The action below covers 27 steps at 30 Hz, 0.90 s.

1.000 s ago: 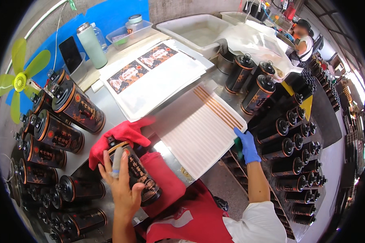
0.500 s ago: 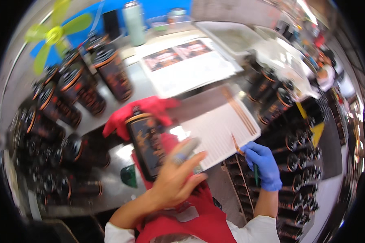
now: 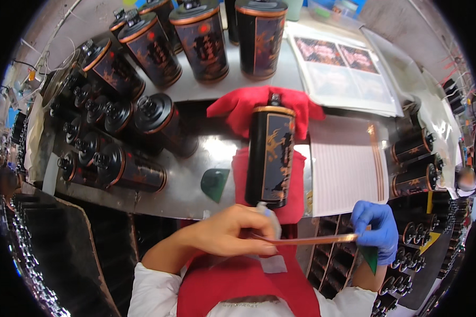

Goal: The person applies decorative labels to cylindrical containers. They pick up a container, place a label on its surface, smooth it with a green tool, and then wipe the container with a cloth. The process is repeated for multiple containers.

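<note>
A copper-coloured strip (image 3: 317,240) is stretched level between my hands, in front of my red apron. My bare left hand (image 3: 227,231), with a pale cover on one finger, is closed on the strip's left end. My right hand (image 3: 377,232), in a blue glove, pinches the right end. A green plastic scraper (image 3: 369,257) juts down from the gloved hand. Just beyond my left hand, a black bottle (image 3: 272,158) with a copper band lies on red cloths (image 3: 242,182), its cap pointing away. Right of the bottle is a white backing sheet (image 3: 344,174) with a few copper strips (image 3: 377,169) left on it.
Several similar bottles (image 3: 201,45) stand at the back left, others (image 3: 132,169) lie at the left. A second green scraper (image 3: 214,183) rests on the metal table (image 3: 195,198). Printed sheets (image 3: 344,79) lie at the back right. Racked bottles (image 3: 407,259) are below right.
The strip, earlier dangling from my right hand, is now held at both ends. My left hand has closed from a spread pose. The view has swung left.
</note>
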{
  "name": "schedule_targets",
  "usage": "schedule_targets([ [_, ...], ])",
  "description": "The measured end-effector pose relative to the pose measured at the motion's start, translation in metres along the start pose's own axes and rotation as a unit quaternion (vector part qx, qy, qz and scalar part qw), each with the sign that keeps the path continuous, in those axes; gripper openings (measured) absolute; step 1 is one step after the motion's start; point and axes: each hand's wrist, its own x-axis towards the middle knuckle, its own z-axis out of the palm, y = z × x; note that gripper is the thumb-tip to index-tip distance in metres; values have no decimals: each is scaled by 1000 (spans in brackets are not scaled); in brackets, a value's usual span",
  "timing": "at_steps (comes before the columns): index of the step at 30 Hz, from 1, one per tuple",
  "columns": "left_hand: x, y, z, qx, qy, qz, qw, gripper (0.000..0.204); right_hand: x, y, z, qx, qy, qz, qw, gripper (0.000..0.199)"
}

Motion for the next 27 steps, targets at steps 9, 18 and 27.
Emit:
schedule_targets([
  [9, -21, -37, -7, 129, 323, 14, 937, 7, 25, 53, -33, -44, 90, 66, 993, 8],
  [18, -1, -62, 2, 67, 407, 22, 911, 8, 34, 76, -47, -16, 120, 84, 989, 8],
  [27, -3, -64, 1, 32, 374, -25, 926, 8, 37, 84, -53, -19, 129, 93, 987, 8],
])
